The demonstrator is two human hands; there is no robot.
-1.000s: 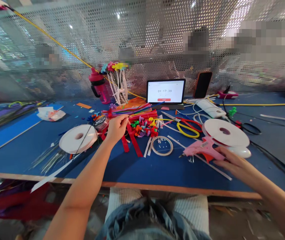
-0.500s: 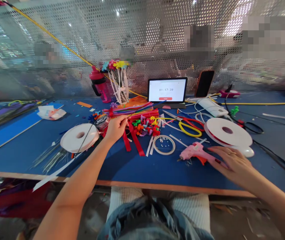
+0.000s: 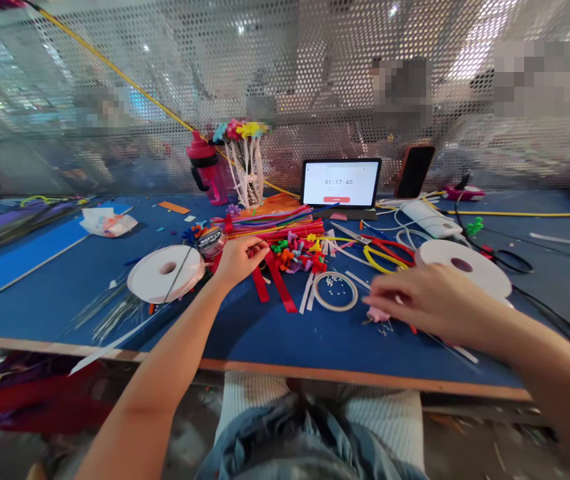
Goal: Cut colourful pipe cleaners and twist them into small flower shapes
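My left hand is closed in a pinch above the red ribbon strips. Whatever lies between its fingertips is too thin and dark to make out. Beside that hand is a heap of small coloured pipe-cleaner pieces, with a bundle of pipe cleaners behind. My right hand, a little blurred, hangs over a pink glue gun and hides most of it. Its fingers are apart and I see nothing in them. Left of the glue gun lies a ring-shaped roll with small white bits inside.
White spools stand to the left and right. Yellow-handled scissors lie near the right spool. Behind stand a tablet, a phone, a pink bottle and pipe-cleaner flowers. Thin wires lie front left.
My right hand has moved left, from the glue gun's handle to over its body, and the handle is now covered. My left hand keeps its pinch in nearly the same place. The view has shifted slightly.
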